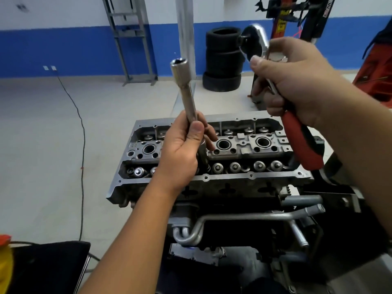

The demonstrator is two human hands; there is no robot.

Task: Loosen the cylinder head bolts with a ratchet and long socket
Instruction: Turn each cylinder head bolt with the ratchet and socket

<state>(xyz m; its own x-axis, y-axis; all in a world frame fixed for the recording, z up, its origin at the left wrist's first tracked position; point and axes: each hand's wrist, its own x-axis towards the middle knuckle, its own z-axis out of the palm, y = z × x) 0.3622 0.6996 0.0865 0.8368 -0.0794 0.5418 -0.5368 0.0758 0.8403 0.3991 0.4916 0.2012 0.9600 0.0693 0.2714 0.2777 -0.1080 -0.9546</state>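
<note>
Above the cylinder head [239, 149], the left hand [180, 151] grips the long socket [186, 92] by its lower end, open end up. Further right, the right hand [297, 81] grips the red-handled ratchet [297, 136], head raised, apart from the socket.

The ratchet [297, 132] is showing a red-and-black grip; the long socket [186, 92] is gleaming silver, tyres [222, 60] sitting black against a blue-banded wall [63, 49].
</note>
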